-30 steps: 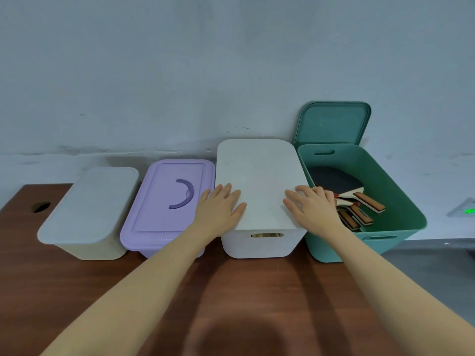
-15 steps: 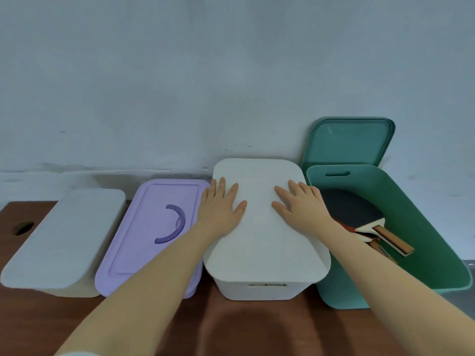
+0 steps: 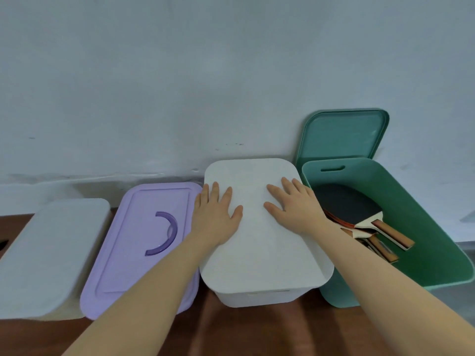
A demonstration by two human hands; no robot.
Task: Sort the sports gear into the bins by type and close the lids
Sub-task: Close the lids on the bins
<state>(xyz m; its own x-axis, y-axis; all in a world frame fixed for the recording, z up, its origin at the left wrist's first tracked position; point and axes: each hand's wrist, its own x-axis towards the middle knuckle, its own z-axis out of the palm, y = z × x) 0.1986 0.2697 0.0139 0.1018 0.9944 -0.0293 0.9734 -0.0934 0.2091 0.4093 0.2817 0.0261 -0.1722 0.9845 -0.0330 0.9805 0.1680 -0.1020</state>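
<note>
Four bins stand in a row against the wall. Both my hands lie flat on the lid of the white bin (image 3: 259, 253): my left hand (image 3: 214, 217) near its left edge, my right hand (image 3: 294, 208) near its right edge, fingers straight and spread. To the right, the green bin (image 3: 431, 227) is uncovered, with its green lid (image 3: 344, 134) leaning upright against the wall behind it. Several table tennis paddles (image 3: 359, 214) lie inside it. The purple bin (image 3: 133, 247) and the pale grey-lidded bin (image 3: 48, 253) on the left both have their lids on.
The bins sit on a brown wooden table (image 3: 257, 332) pushed up to a pale wall. A strip of bare tabletop runs in front of the bins. The table's right edge falls just past the green bin.
My head has moved closer and lower over the bins. Both hands have slid farther back along the white lid, from its front edge toward its middle.
</note>
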